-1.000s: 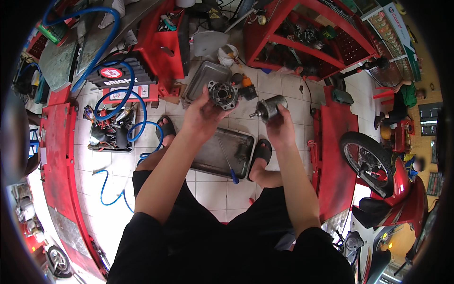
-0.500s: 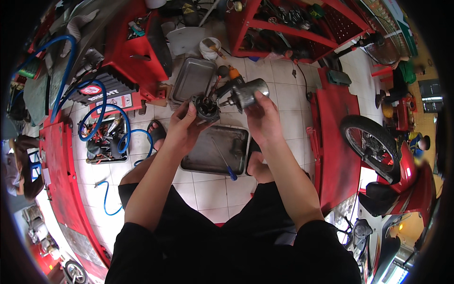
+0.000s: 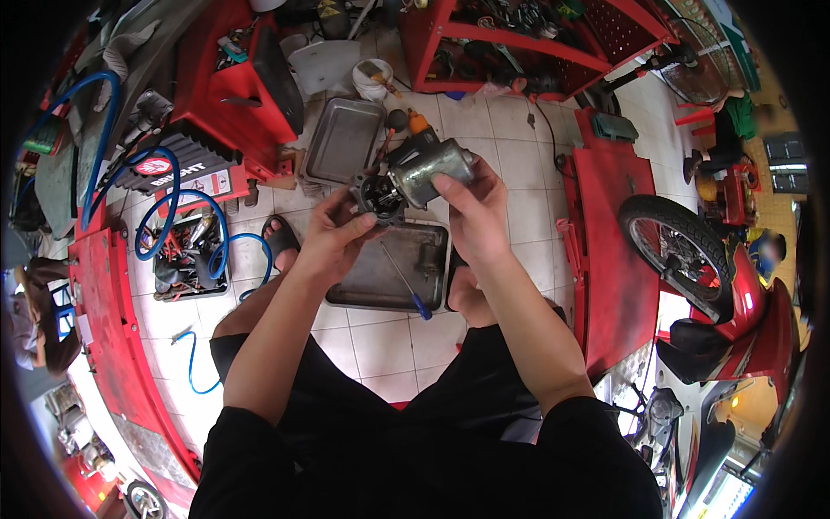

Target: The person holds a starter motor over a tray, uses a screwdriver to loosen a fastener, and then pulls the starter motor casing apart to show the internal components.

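Note:
My left hand [image 3: 333, 233] is closed around a dark, round metal housing [image 3: 377, 192], its open hollow face turned up with parts inside. My right hand [image 3: 481, 208] grips a silver cylindrical motor casing [image 3: 430, 176], thumb along its side. The casing lies tilted, its left end right at the housing's opening; whether the two touch inside cannot be made out. Below both hands, a dark metal tray [image 3: 363, 281] rests on the floor. A screwdriver [image 3: 420, 305] with a blue handle leans across its front edge.
Beyond my hands stand a second metal tray [image 3: 322, 147] and a white bucket [image 3: 365, 86]. A blue air hose [image 3: 223, 233] coils over a tray of tools [image 3: 192, 298] on the left. Red lift platforms [image 3: 616, 259] flank me; a motorcycle wheel [image 3: 679, 259] overhangs the right one.
The silver casing has moved left and turned, bringing its end to the dark housing. The shaft that stuck out of it is now mostly hidden. The view has shifted slightly.

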`<state>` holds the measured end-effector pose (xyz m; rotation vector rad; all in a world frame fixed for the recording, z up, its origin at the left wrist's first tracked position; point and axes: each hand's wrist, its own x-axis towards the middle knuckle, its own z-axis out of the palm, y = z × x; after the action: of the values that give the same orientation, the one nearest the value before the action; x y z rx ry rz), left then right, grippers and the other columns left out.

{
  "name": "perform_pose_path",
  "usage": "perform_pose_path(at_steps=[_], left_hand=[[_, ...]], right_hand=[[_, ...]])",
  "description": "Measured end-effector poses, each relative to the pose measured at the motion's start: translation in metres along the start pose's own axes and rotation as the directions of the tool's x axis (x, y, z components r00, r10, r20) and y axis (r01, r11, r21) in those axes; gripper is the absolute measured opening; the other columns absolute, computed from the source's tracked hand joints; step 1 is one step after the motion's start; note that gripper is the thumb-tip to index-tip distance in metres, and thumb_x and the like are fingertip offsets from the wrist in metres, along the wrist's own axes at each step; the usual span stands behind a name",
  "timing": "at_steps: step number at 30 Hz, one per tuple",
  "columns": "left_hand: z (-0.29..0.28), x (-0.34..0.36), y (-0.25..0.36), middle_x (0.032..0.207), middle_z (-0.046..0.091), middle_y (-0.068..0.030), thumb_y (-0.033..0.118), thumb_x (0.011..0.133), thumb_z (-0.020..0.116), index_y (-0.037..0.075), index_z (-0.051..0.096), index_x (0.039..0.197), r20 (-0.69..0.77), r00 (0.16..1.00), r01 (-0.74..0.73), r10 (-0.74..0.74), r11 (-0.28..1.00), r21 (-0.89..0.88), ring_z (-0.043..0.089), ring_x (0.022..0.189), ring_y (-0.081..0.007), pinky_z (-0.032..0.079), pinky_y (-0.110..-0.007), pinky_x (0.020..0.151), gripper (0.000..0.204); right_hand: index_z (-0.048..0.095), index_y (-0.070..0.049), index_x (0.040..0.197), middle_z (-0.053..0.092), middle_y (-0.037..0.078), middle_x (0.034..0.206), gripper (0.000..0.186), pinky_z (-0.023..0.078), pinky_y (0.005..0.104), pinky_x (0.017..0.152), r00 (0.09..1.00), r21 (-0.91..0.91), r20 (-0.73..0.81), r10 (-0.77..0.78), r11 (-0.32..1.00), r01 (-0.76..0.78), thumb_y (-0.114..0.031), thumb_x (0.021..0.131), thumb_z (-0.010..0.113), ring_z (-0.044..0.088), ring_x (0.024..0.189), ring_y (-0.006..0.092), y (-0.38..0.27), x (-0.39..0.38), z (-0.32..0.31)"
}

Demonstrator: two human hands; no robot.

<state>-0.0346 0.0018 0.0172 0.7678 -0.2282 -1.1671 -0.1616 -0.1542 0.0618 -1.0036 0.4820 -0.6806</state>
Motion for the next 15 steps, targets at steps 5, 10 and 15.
perform_pose_path(at_steps=[5,10,15], left_hand=[[0.001,-0.0015,0.0004,0.121,0.057,-0.0085,-0.002,0.079,0.067,0.003,0.041,0.135,0.03,0.998,-0.056,0.056,0.998,-0.005,0.058,0.11,-0.0215,0.049,-0.038,0.092,0.062],[0.0002,0.0004,-0.0025,0.123,0.056,-0.0088,-0.006,0.078,0.067,0.001,0.042,0.135,0.022,0.997,-0.073,0.073,0.997,0.003,0.058,0.11,-0.0213,0.049,-0.036,0.092,0.062],[0.0008,-0.0005,-0.0023,0.123,0.056,-0.0096,-0.008,0.076,0.068,-0.002,0.042,0.134,-0.001,0.997,-0.081,0.081,0.994,0.069,0.058,0.108,-0.0201,0.049,-0.034,0.089,0.064]], right_hand=[[0.055,0.002,0.109,0.062,0.009,0.102,0.042,0.049,0.0304,0.084,0.999,-0.035,0.026,-0.041,0.999,0.041,0.0,0.072,0.075,0.061,0.093,0.0157,0.0022,-0.0026,0.0032],[0.055,0.002,0.108,0.062,0.009,0.102,0.045,0.048,0.0298,0.086,0.996,-0.107,0.059,-0.062,0.992,0.069,0.002,0.069,0.078,0.059,0.096,0.0151,-0.0001,-0.0014,0.0033],[0.055,0.003,0.108,0.062,0.009,0.102,0.046,0.046,0.0289,0.088,0.993,-0.165,0.091,-0.073,0.982,0.087,0.002,0.068,0.079,0.059,0.097,0.0149,0.0024,-0.0008,0.0017]])
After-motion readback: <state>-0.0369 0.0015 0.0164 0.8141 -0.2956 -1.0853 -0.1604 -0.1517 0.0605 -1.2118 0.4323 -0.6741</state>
